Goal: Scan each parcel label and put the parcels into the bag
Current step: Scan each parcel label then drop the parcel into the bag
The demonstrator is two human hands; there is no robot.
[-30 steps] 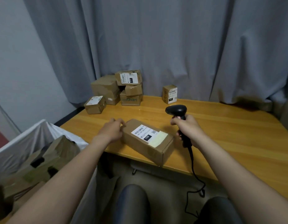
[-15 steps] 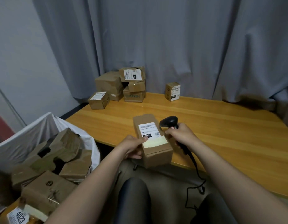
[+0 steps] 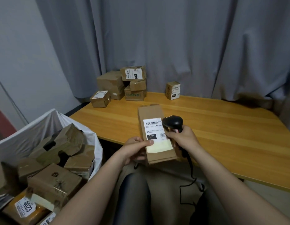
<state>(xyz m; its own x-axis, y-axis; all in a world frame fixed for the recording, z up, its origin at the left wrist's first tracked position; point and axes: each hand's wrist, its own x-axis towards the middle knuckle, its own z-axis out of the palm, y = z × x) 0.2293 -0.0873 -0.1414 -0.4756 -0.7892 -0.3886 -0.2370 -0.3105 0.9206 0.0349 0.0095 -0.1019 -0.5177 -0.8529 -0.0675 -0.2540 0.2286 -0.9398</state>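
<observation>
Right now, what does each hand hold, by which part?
Left hand grips the parcel at its near left edge; right hand, the scanner by its handle.

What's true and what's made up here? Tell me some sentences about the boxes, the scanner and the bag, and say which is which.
1. The left hand holds the long parcel with its label facing up. True.
2. The right hand is empty. False: its fingers are curled round the black scanner.
3. The white bag already has parcels in it. True.
4. The black patch on the label says 20K. False: it says 15H.
5. A small box stands by itself at the back of the table, near the curtain. True.
</observation>
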